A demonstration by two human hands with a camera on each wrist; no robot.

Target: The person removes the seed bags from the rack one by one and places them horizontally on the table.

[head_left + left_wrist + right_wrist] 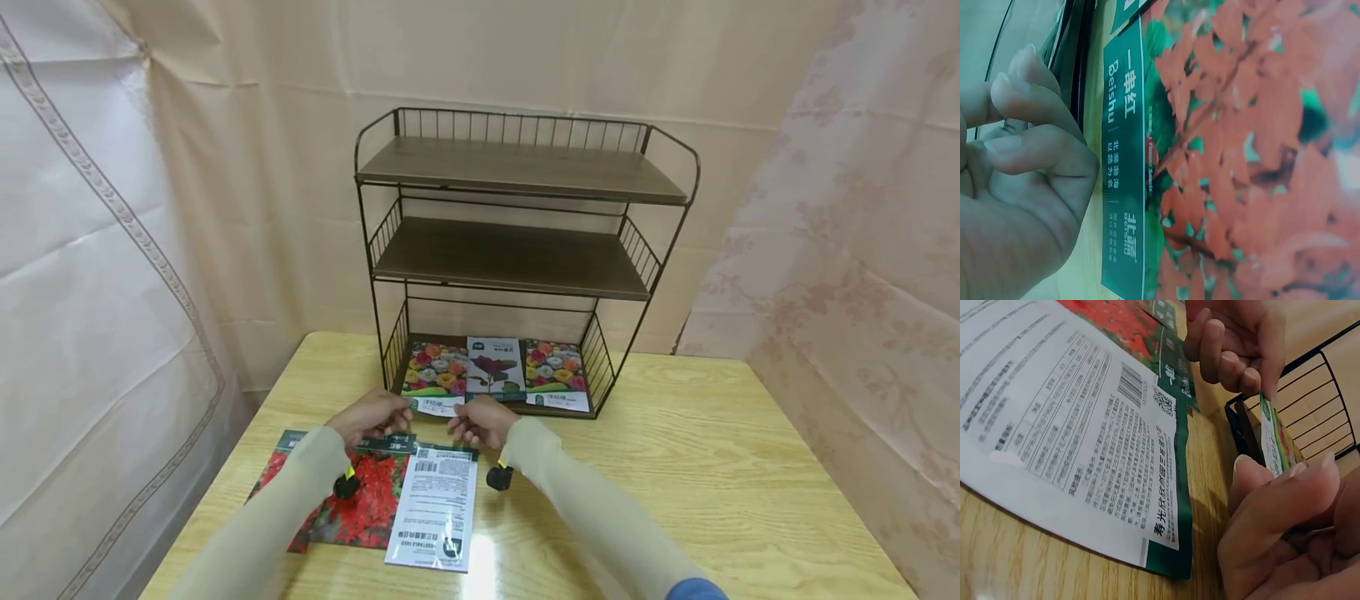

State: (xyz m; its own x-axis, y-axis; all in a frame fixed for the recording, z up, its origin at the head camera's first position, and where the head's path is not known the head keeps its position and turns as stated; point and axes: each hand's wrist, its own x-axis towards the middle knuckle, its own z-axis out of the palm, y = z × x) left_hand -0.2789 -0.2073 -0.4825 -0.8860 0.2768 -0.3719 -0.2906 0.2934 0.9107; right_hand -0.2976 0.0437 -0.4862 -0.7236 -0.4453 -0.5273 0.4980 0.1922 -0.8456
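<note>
On the rack's bottom shelf lies a seed packet with colourful flowers and a white lower strip. My left hand pinches its near left corner, while my right hand pinches its near right corner. The right wrist view shows the packet stretched between the left hand and the right hand. Beside it on the shelf are a packet with a dark leafy plant and another colourful flower packet.
Red-flower packets lie on the wooden table under the left forearm. A white packet, back side up, partly overlaps them. The black wire rack has a middle shelf and a top shelf above the hands.
</note>
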